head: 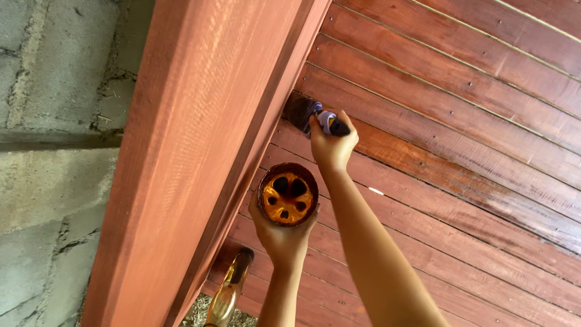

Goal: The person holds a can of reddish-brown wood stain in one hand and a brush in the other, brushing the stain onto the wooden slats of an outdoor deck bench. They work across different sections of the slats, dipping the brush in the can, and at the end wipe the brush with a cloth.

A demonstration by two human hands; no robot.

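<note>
I look up at a ceiling of red-brown stained planks [460, 115]. My right hand [330, 148] is raised and grips a paintbrush [308, 114], whose dark bristles press into the corner where the planks meet a big reddish wooden beam [200, 151]. Just below it, my left hand [283, 239] holds up a round container [288, 195] by its base; the underside glows orange with several dark hollows and brown stain around the rim.
A grey concrete block wall [54, 151] fills the left side. Near the bottom edge beside the beam, a glossy amber bottle-like object [229, 293] shows. Some planks look darker and wet near the middle right.
</note>
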